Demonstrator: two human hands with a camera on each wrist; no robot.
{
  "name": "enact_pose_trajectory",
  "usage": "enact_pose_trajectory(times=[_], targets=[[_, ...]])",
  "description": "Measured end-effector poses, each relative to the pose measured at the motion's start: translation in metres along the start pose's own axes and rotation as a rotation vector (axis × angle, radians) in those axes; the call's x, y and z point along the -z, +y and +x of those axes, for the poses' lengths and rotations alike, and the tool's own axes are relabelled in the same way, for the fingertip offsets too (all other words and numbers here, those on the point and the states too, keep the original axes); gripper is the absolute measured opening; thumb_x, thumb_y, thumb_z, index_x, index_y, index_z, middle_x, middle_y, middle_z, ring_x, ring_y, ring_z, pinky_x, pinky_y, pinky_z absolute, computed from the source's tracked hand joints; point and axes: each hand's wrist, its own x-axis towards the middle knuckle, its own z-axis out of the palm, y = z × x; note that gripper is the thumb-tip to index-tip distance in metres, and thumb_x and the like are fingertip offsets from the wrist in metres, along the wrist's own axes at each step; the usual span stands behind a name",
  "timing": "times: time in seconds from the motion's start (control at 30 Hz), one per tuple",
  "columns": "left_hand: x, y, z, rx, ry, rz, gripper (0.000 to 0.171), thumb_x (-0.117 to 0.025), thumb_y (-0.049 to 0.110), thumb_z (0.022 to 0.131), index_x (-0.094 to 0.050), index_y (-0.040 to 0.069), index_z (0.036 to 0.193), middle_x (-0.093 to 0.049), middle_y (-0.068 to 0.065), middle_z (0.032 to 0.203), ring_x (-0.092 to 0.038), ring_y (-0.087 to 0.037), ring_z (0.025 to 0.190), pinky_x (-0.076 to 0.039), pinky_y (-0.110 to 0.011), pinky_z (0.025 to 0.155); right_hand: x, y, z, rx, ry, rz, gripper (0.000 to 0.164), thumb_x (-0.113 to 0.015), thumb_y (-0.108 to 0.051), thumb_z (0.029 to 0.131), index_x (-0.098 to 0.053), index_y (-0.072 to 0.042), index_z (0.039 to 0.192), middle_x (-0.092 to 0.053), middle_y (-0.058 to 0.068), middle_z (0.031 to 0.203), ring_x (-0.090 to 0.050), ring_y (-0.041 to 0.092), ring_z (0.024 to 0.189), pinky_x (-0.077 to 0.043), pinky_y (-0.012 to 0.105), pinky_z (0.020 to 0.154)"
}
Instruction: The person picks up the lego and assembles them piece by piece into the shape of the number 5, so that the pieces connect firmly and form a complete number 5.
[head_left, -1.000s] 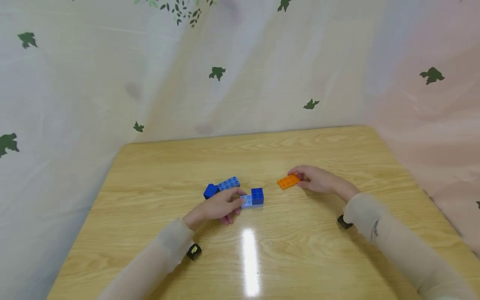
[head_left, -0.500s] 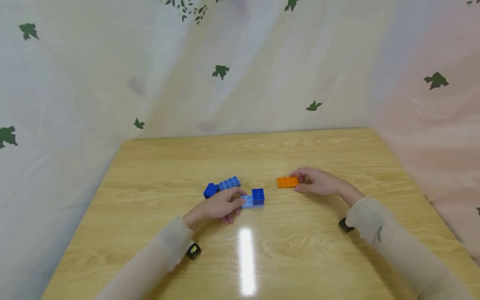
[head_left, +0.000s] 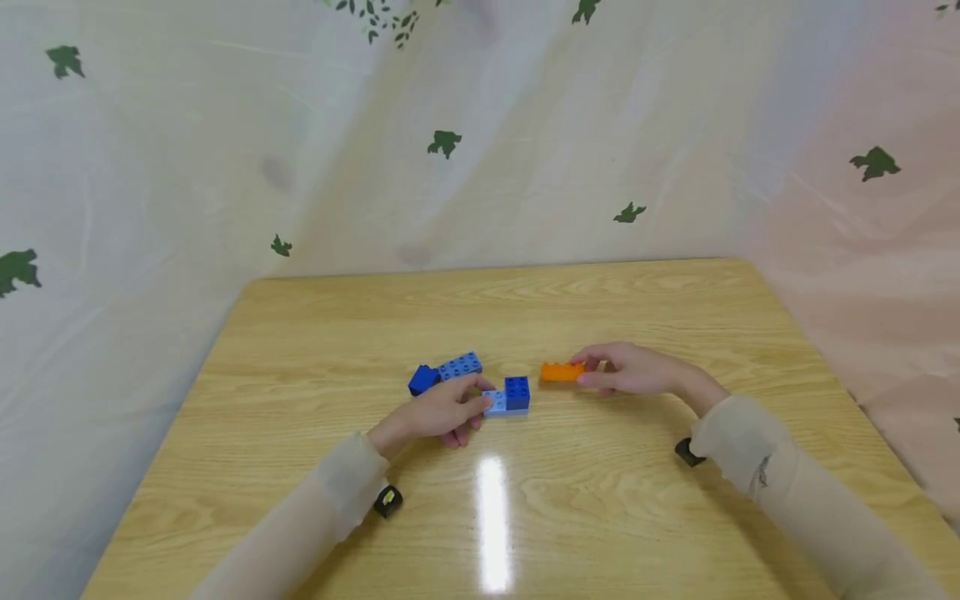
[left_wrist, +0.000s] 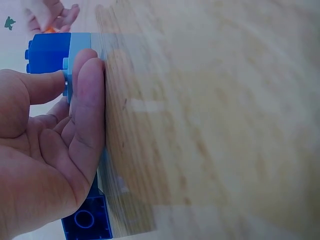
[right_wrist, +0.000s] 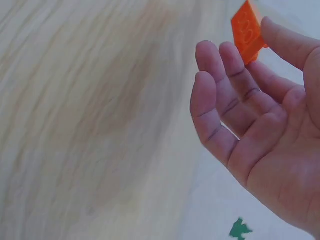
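My left hand (head_left: 433, 410) pinches a light blue toy building brick (head_left: 494, 405) low at the table, thumb on its studs. On that brick's right end sits a dark blue square brick (head_left: 517, 393). To the right, my right hand (head_left: 633, 368) pinches an orange toy building brick (head_left: 557, 372) by its right end, between thumb and fingers. In the right wrist view, the hollow underside of the orange brick (right_wrist: 246, 31) shows, and the other fingers are loosely bent beside it. The orange brick is apart from the blue ones, slightly behind and right of them.
Behind the left hand lie a medium blue long brick (head_left: 460, 365) and another dark blue brick (head_left: 423, 380), which is tipped over with its hollow side showing in the left wrist view. The wooden table (head_left: 600, 517) ends at a patterned cloth (head_left: 525, 183).
The right hand has moved a little left with the orange brick and tilted it, so its studs turned away and its side faces me. The left hand stays where it was.
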Motion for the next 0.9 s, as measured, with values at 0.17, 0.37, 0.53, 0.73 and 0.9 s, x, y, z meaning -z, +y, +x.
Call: enact_pose_trajectory(times=[0.17, 0.37, 0.53, 0.73, 0.9], targets=[[0.001, -0.001, 0.001, 0.002, -0.005, -0.006, 0.032, -0.050, 0.028, 0.109, -0.051, 0.012, 0.137, -0.061, -0.009, 0.083, -0.061, -0.019, 0.059, -0.058, -0.033, 0.054, -0.005, -0.019, 0.005, 0.095, 0.060, 0.005, 0.047, -0.063, -0.030, 0.103, -0.054, -0.006, 0.142, -0.060, 0.010, 0.116, -0.067, 0.030, 0.084, -0.059, 0.043, 0.073], [0.001, 0.000, 0.001, 0.007, -0.013, -0.007, 0.032, -0.050, 0.028, 0.109, -0.051, 0.013, 0.136, -0.062, -0.008, 0.083, -0.061, -0.020, 0.059, -0.058, -0.034, 0.054, -0.017, -0.042, 0.011, 0.200, 0.131, 0.008, 0.044, -0.066, -0.024, 0.101, -0.056, -0.006, 0.140, -0.062, 0.008, 0.113, -0.068, 0.034, 0.083, -0.060, 0.040, 0.073], [0.001, 0.001, 0.001, -0.004, -0.012, 0.003, 0.029, -0.050, 0.029, 0.109, -0.052, 0.015, 0.134, -0.062, -0.008, 0.082, -0.063, -0.021, 0.058, -0.059, -0.035, 0.055, -0.029, -0.052, 0.018, 0.251, 0.154, 0.001, 0.042, -0.068, -0.022, 0.100, -0.058, -0.010, 0.139, -0.064, 0.003, 0.114, -0.068, 0.030, 0.085, -0.059, 0.035, 0.079], [0.001, 0.001, 0.000, 0.005, -0.015, -0.001, 0.028, -0.050, 0.029, 0.109, -0.052, 0.015, 0.133, -0.062, -0.007, 0.082, -0.064, -0.021, 0.058, -0.059, -0.036, 0.055, -0.038, -0.056, 0.023, 0.307, 0.163, 0.005, 0.042, -0.069, -0.022, 0.099, -0.060, -0.007, 0.138, -0.067, 0.003, 0.117, -0.067, 0.019, 0.090, -0.059, 0.036, 0.083], [0.002, 0.002, 0.000, 0.021, -0.014, -0.015, 0.029, -0.050, 0.028, 0.109, -0.050, 0.014, 0.134, -0.062, -0.008, 0.084, -0.065, -0.022, 0.059, -0.059, -0.035, 0.056, -0.043, -0.055, 0.027, 0.308, 0.164, 0.023, 0.043, -0.071, -0.022, 0.098, -0.061, -0.007, 0.137, -0.068, 0.005, 0.124, -0.068, 0.019, 0.096, -0.060, 0.040, 0.081]])
